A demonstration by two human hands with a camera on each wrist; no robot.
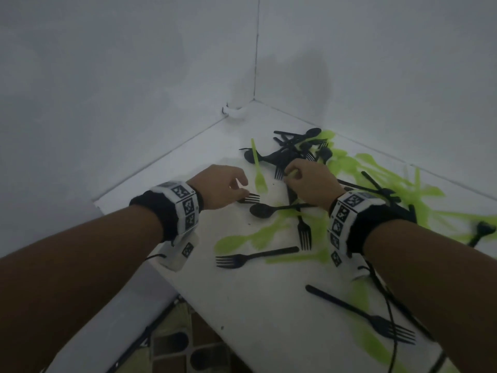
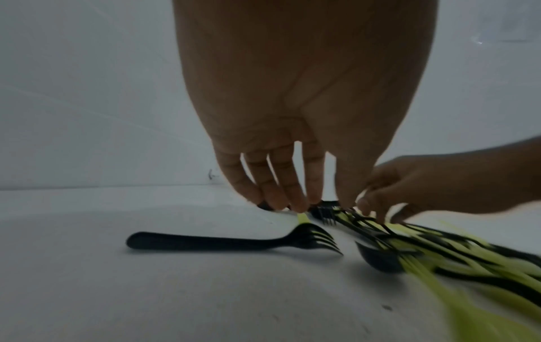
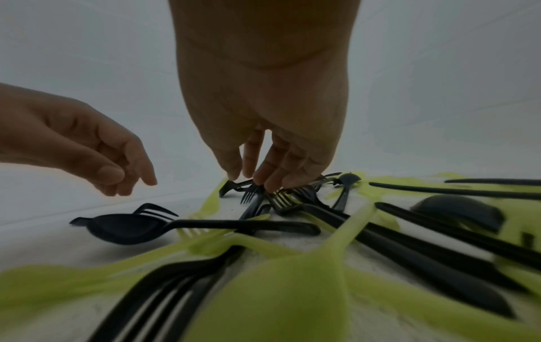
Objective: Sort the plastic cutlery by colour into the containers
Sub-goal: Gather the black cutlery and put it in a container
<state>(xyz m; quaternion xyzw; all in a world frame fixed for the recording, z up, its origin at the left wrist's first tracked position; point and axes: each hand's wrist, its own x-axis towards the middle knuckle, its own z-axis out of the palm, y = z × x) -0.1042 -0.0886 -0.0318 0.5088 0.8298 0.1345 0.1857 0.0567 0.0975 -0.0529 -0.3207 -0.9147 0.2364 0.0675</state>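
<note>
1. From the head view I see my left hand (image 1: 224, 185) above a black fork (image 1: 248, 198) near the table's (image 1: 258, 305) left edge, fingers loosely curled, clamping nothing.
2. My right hand (image 1: 312, 181) reaches into the heap of mixed cutlery (image 1: 349, 184), with a green piece (image 1: 291, 173) at its fingertips. I cannot tell if it is gripped.
3. Only the right wrist view shows those fingers (image 3: 272, 175) bunched together, touching tangled black forks (image 3: 278, 196).
4. Only the left wrist view shows the whole black fork (image 2: 234, 240) lying free, with a flat handle and curved tines.
5. The pieces are thin plastic, matte black or translucent lime.
</note>
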